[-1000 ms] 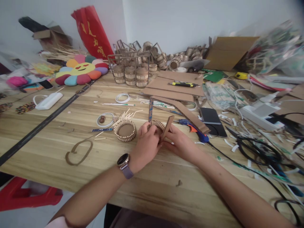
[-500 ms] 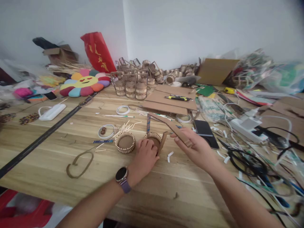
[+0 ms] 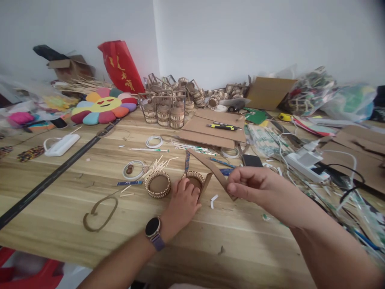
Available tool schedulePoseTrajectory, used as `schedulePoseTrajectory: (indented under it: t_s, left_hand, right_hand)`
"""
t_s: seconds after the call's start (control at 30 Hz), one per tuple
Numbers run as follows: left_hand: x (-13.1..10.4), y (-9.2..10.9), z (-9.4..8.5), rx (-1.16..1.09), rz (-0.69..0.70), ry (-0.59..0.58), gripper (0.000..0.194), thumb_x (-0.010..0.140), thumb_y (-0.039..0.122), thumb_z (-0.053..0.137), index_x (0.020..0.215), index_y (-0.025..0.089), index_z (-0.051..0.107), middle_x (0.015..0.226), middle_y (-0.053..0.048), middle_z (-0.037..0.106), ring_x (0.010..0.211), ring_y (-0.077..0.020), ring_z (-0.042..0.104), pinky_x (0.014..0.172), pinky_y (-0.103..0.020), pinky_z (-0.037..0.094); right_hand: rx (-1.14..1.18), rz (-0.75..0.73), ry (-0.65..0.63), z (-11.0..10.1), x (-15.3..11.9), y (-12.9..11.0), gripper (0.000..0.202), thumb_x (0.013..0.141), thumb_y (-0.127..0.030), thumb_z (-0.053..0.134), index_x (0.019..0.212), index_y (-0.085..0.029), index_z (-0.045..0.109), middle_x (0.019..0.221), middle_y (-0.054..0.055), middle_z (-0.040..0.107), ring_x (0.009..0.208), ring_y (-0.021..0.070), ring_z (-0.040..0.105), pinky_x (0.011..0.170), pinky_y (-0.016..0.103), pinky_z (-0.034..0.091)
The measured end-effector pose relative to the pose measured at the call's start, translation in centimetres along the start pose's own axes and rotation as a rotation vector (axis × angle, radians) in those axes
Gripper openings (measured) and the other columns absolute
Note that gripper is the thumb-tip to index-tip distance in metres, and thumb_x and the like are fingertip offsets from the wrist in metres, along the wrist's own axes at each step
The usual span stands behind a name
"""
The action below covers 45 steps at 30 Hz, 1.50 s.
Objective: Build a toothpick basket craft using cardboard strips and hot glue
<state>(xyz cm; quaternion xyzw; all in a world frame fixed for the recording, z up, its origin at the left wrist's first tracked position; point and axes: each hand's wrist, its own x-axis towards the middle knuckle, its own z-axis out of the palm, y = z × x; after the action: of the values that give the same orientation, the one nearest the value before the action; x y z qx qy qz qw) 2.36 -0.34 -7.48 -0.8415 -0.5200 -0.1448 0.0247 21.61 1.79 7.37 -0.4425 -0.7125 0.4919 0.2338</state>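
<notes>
My left hand (image 3: 183,200), with a watch on its wrist, rests over the near left side of a small round stick-walled basket (image 3: 195,176), fingers reaching over its rim. A cardboard strip (image 3: 205,186) stands at the basket's right side, and a patterned strip (image 3: 187,160) rises at its back. My right hand (image 3: 249,182) pinches the near end of a long bent cardboard strip (image 3: 212,166), whose far end is near the patterned strip's top. A second round basket (image 3: 157,184) sits just left of my left hand.
Loose sticks (image 3: 161,165), a tape roll (image 3: 133,169) and a curled brown strip (image 3: 100,212) lie to the left. Behind are cardboard sheets (image 3: 210,130) with a cutter (image 3: 222,127) on top. A power strip (image 3: 303,164) and cables crowd the right.
My right hand has turned and shifted right, now pinching the strip's near end, which has swung down and left. My left hand stays at the basket. The view has shifted slightly.
</notes>
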Motion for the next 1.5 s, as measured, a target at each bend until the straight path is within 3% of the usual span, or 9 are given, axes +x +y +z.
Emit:
schedulePoseTrajectory:
  t_s: [0.1, 0.2, 0.33, 0.43, 0.7, 0.93, 1.2, 1.5]
  left_hand:
    - [-0.2, 0.2, -1.3, -0.132, -0.002, 0.162, 0.047, 0.087, 0.046, 0.066, 0.119, 0.013, 0.056, 0.123, -0.016, 0.06, 0.125, -0.0374, 0.044, 0.103, -0.057, 0.035]
    - [0.0, 0.5, -3.6, -0.442, 0.013, 0.326, 0.043, 0.096, 0.046, 0.049, 0.126, 0.014, 0.052, 0.12, -0.015, 0.062, 0.119, -0.0306, 0.049, 0.103, -0.049, 0.039]
    - [0.8, 1.2, -6.4, -0.892, -0.06, 0.334, 0.032, 0.101, 0.039, 0.04, 0.12, 0.018, 0.056, 0.117, -0.012, 0.062, 0.113, -0.0234, 0.055, 0.099, -0.038, 0.043]
    - [1.2, 1.7, -7.2, -1.049, -0.121, 0.325, 0.027, 0.101, 0.037, 0.043, 0.113, 0.019, 0.059, 0.111, -0.009, 0.064, 0.107, -0.0216, 0.057, 0.094, -0.034, 0.044]
    - [1.6, 2.5, -6.7, -1.044, -0.209, 0.338, 0.018, 0.097, 0.034, 0.051, 0.101, 0.02, 0.062, 0.094, -0.004, 0.066, 0.088, -0.0178, 0.06, 0.079, -0.028, 0.045]
    - [1.6, 2.8, -6.4, -0.975, -0.25, 0.382, 0.015, 0.096, 0.028, 0.051, 0.095, 0.02, 0.063, 0.092, -0.004, 0.068, 0.083, -0.0168, 0.061, 0.076, -0.027, 0.047]
    - [1.6, 2.9, -6.3, -0.939, -0.258, 0.415, 0.016, 0.096, 0.026, 0.052, 0.089, 0.02, 0.065, 0.088, -0.004, 0.068, 0.086, -0.018, 0.062, 0.076, -0.027, 0.049]
    - [1.7, 2.4, -6.3, -0.91, -0.262, 0.438, 0.012, 0.094, 0.023, 0.056, 0.091, 0.019, 0.067, 0.092, -0.005, 0.07, 0.086, -0.0177, 0.064, 0.076, -0.027, 0.05]
  right_hand:
    - [0.049, 0.016, -0.058, -0.1, 0.1, 0.4, 0.044, 0.073, -0.061, 0.07, 0.068, -0.019, 0.062, 0.058, -0.004, 0.051, 0.054, 0.01, 0.042, 0.052, 0.024, 0.035]
    - [0.057, 0.0, -0.07, 0.2, 0.2, 1.2, 0.037, 0.078, -0.055, 0.068, 0.069, -0.019, 0.062, 0.06, -0.004, 0.05, 0.056, 0.0102, 0.042, 0.053, 0.024, 0.035]
    - [0.033, -0.017, -0.041, 0.9, 0.4, 2.7, 0.032, 0.081, -0.049, 0.066, 0.071, -0.018, 0.063, 0.062, -0.002, 0.054, 0.059, 0.0114, 0.045, 0.055, 0.024, 0.036]
    - [0.05, -0.037, 0.019, 1.5, 0.6, 3.2, 0.034, 0.08, -0.05, 0.067, 0.069, -0.018, 0.062, 0.062, -0.002, 0.055, 0.058, 0.0116, 0.045, 0.054, 0.024, 0.037]
    - [0.12, -0.136, 0.225, 3.6, 1.3, 4.7, 0.037, 0.079, -0.055, 0.068, 0.07, -0.019, 0.063, 0.063, 0.0, 0.061, 0.057, 0.013, 0.053, 0.054, 0.024, 0.044]
    - [-0.037, -0.216, 0.417, 5.1, 1.6, 6.3, 0.03, 0.083, -0.048, 0.064, 0.074, -0.02, 0.063, 0.062, 0.001, 0.063, 0.055, 0.0139, 0.055, 0.052, 0.024, 0.045]
    - [-0.203, -0.306, 0.456, 5.6, 1.8, 6.4, 0.01, 0.086, -0.029, 0.057, 0.079, -0.022, 0.062, 0.069, 0.002, 0.068, 0.061, 0.0151, 0.062, 0.056, 0.024, 0.05]
    - [-0.238, -0.452, 0.51, 6.0, 2.3, 7.3, 0.007, 0.089, -0.024, 0.059, 0.082, -0.022, 0.062, 0.072, 0.001, 0.069, 0.062, 0.0149, 0.063, 0.059, 0.024, 0.051]
